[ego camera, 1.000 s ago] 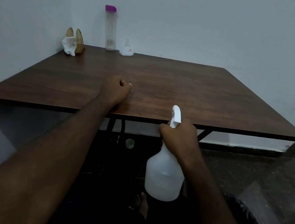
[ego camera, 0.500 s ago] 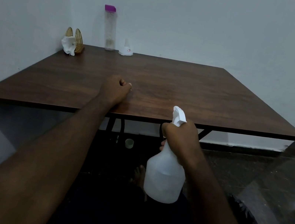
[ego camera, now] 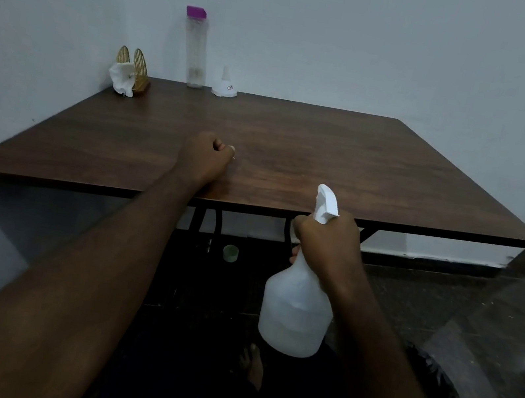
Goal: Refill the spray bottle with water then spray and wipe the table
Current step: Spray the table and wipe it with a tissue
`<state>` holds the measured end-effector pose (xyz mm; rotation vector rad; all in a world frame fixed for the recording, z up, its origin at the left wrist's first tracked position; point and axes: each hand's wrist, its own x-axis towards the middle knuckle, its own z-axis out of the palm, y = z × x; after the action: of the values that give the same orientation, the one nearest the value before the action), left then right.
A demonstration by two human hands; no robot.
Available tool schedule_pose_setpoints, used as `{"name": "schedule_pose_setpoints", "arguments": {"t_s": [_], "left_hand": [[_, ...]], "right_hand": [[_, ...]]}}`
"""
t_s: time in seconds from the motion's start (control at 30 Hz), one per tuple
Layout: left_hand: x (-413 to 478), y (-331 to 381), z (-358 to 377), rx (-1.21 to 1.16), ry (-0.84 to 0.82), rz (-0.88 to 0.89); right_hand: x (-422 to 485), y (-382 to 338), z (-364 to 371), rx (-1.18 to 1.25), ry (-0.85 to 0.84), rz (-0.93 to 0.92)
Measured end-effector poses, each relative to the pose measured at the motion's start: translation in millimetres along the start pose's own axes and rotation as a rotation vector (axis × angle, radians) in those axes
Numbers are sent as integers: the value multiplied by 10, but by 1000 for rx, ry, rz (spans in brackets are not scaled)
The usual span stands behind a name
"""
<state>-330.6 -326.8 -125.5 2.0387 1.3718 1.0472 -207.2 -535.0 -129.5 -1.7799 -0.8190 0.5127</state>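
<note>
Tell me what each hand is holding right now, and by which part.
Right hand grips the white plastic spray bottle by its neck, below the trigger head. Left hand rests fisted on the brown wooden table, apparently empty.

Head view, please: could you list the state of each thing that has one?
spray bottle: upright, held off the table
right hand: gripping the bottle's neck
left hand: closed fist on the table
tall bottle: upright, purple cap on
funnel: upside down
</note>
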Motion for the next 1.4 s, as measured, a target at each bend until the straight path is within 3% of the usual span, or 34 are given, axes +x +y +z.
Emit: {"name": "schedule_pose_setpoints", "arguments": {"t_s": [0.6, 1.4], "left_hand": [[55, -54, 34, -24, 10, -13], [74, -72, 56, -22, 28, -17]], "right_hand": [[9, 50, 43, -39, 14, -51], [7, 110, 46, -98, -42, 20]]}}
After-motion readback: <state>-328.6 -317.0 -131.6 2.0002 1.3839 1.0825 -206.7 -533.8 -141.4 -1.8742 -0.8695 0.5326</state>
